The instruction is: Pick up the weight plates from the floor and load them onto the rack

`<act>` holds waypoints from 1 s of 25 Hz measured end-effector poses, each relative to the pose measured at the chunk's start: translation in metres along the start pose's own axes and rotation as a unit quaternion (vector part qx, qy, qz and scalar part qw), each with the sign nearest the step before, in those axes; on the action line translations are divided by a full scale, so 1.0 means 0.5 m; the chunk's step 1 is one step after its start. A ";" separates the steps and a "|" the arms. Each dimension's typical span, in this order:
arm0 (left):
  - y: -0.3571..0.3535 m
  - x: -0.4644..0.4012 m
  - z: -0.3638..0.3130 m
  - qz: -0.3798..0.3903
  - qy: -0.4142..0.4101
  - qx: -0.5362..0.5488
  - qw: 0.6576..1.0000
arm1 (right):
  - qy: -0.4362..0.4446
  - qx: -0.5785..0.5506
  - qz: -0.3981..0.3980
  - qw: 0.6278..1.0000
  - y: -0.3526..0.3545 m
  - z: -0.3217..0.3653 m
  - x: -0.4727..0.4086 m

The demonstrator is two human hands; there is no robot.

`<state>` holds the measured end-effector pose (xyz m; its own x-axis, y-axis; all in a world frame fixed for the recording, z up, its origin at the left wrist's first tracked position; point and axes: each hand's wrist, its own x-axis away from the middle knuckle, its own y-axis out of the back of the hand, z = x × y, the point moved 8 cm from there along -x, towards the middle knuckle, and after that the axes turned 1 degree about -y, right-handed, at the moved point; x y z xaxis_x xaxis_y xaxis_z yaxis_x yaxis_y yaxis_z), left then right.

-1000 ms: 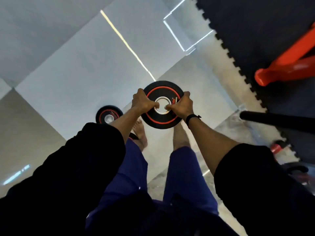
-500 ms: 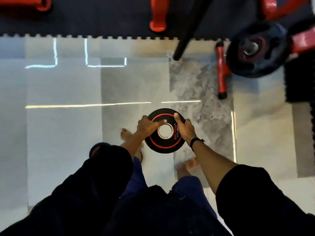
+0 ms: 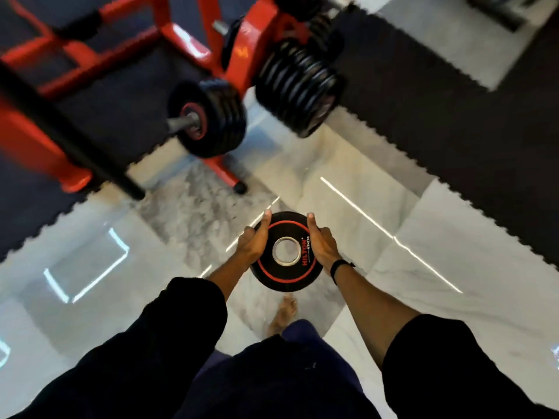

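One weight plate, lower centre of frame, is being carried flat with left hand and right hand clasping opposite rims to balance it, facing the red rack holding loaded plates at upper centre.

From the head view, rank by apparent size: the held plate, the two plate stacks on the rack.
1. Right stack
2. Left stack and held plate: alike; the plate is nearer the camera, so unranked.
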<state>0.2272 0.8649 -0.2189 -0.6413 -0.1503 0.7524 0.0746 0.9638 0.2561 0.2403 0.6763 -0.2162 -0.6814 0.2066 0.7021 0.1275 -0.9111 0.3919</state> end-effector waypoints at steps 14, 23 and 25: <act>-0.214 0.071 -1.017 -0.157 -0.421 -0.027 0.893 | 0.312 -0.119 -0.207 0.919 0.737 0.655 -0.093; -0.139 0.052 -1.425 -0.311 -0.477 0.070 0.819 | 0.467 -0.106 -0.099 0.872 0.917 1.104 -0.186; -0.111 0.047 -1.464 -0.335 -0.468 0.084 0.813 | 0.493 -0.108 -0.059 0.861 0.917 1.174 -0.196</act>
<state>0.7670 0.6468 0.2287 -0.8014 -0.4961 -0.3342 -0.5862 0.7627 0.2732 0.7885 0.4475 0.2438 -0.9748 -0.0042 -0.2229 -0.0487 -0.9716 0.2314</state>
